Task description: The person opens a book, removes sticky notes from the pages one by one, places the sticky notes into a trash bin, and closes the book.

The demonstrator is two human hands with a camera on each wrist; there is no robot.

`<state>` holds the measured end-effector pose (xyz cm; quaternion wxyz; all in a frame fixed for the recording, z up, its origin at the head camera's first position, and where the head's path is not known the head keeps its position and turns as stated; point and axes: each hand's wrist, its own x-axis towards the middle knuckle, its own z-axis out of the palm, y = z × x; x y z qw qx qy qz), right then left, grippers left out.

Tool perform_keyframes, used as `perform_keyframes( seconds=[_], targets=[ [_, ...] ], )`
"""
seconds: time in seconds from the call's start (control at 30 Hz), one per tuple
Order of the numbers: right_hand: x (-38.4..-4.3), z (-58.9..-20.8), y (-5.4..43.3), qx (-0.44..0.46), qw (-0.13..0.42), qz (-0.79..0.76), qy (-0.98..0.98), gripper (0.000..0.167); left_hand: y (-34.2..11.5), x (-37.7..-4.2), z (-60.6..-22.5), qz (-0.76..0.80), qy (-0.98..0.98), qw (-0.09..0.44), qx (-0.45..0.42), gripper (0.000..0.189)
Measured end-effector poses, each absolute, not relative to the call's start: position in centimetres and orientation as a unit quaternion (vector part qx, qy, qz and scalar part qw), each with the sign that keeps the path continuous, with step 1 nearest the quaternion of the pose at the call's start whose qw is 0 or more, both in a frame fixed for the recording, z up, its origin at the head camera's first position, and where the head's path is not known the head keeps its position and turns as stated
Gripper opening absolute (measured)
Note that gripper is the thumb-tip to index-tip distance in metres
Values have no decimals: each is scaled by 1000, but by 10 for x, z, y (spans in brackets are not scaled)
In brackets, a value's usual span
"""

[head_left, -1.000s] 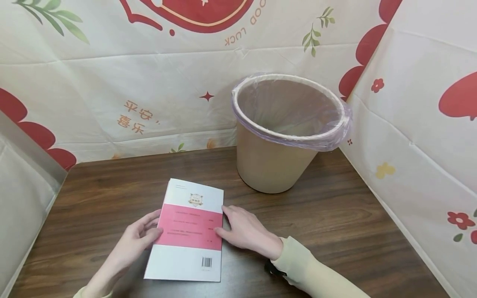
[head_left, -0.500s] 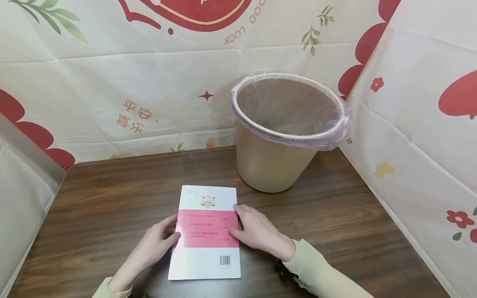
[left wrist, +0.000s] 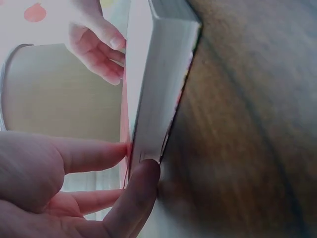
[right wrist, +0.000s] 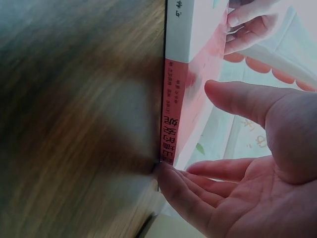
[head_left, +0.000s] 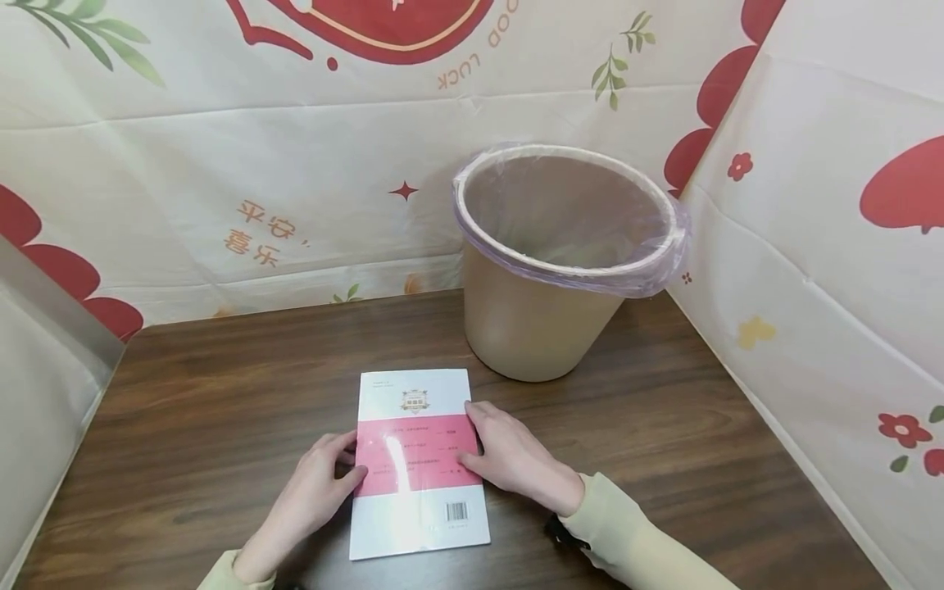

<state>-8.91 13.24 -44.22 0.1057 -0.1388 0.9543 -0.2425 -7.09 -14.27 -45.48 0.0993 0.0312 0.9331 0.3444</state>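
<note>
A book (head_left: 420,516) with a white and pink cover lies on the brown table, its barcode facing up. My left hand (head_left: 313,483) grips its left side, thumb at the cover's edge. In the left wrist view the fingertips touch the page edges (left wrist: 161,84) low down. On the opposite side, my right hand (head_left: 516,459) holds the book by its spine (right wrist: 174,94), which shows pink with dark characters in the right wrist view. There, the fingertips press at the spine's bottom and the thumb sits over the cover. The cover's underside is hidden.
A beige bin (head_left: 542,319) lined with a thin purple bag (head_left: 634,283) stands behind and right of the book. White printed cloth (head_left: 339,164) hangs along the back and sides of the wooden table (head_left: 221,410).
Both hands have carried the book to the right across the table and turned it slightly. In the last half second it has moved only a little and its tilt has changed.
</note>
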Motion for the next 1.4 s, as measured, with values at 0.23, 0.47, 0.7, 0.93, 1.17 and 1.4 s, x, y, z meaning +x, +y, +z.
perform_keyframes(
  seconds=[0.23,0.47,0.7,0.93,1.17,1.4],
  targets=[
    [-84,-444,131,-110,86,-212,967,69,-137,-72,-457,362,926,107,25,57],
    [-84,-440,130,-107,78,-198,971,65,-134,-74,-457,359,928,98,32,58],
    [-82,-441,130,-111,66,-225,966,60,-133,-74,-458,358,928,94,38,58],
    [-85,-445,132,-85,60,-310,945,56,-131,-72,-457,354,930,94,28,57],
    [-103,-450,141,-1,93,-504,859,57,-131,-70,-457,356,929,100,8,58],
    [-118,-448,151,25,156,-630,760,45,-130,-67,-458,376,924,70,27,57]
  ],
)
